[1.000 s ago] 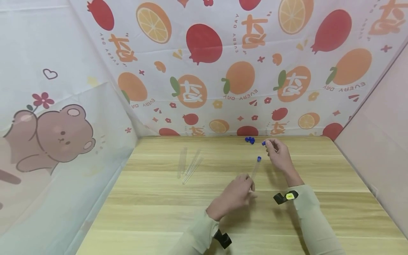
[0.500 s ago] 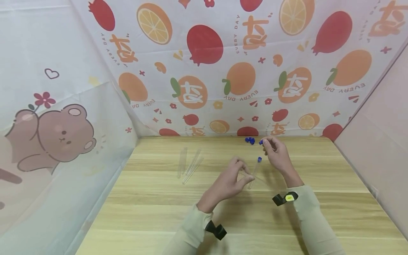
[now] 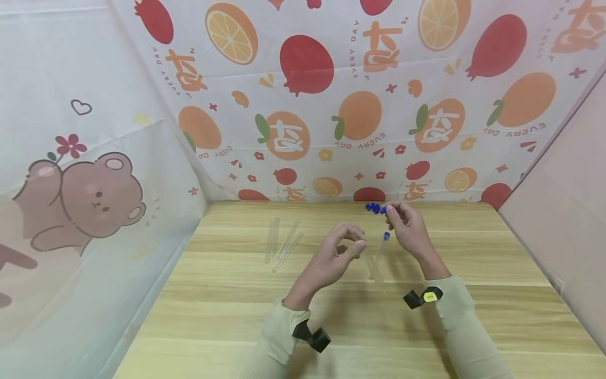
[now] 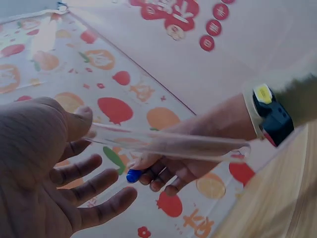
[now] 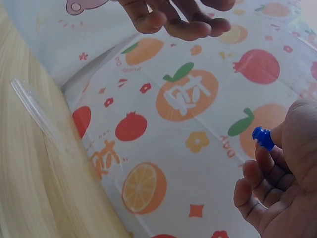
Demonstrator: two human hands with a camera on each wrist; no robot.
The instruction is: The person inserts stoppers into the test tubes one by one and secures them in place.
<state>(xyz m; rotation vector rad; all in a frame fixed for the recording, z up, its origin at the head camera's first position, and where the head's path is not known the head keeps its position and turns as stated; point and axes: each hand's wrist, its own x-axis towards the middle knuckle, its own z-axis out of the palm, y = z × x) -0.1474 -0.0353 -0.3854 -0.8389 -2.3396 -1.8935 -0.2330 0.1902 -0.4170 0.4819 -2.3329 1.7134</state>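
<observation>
My left hand pinches a clear test tube near one end between thumb and index finger, its other fingers spread. The tube slants down from that pinch toward the front right in the head view. Between thumb and fingertips, my right hand holds a small blue ridged stopper, apart from the tube. A second test tube, fitted with a blue stopper, lies on the table between my hands, partly overlapped by the held one.
Several loose blue stoppers sit in a cluster at the table's back edge, just left of my right hand. Several clear test tubes without stoppers lie left of my left hand. A fruit-printed cloth hangs behind the wooden table.
My left hand has picked up a tube from beside the stoppered one and raised it, moving left and back. My right hand, holding its stopper, has shifted slightly left.
</observation>
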